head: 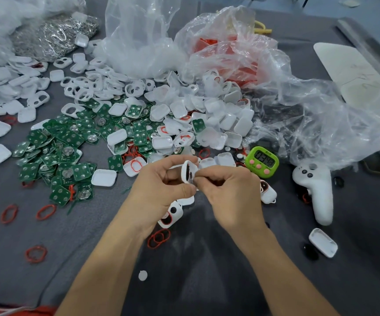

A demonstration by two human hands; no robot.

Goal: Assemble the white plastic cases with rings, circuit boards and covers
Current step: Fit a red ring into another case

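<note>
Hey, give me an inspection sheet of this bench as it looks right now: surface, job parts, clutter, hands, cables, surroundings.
Surface: grey cloth, wrinkled, parts strewn over its far half.
Job's things: white case in the hands; green circuit boards heaped left; white covers heaped mid-table; red rings scattered loose.
Clutter: green timer, white controller, crumpled plastic bags, bag of metal parts.
Hands: left hand and right hand both pinch the white case above the cloth.
Cables: yellow cord behind the bags; nothing else seen.
Surroundings: white panel at far right.
</note>
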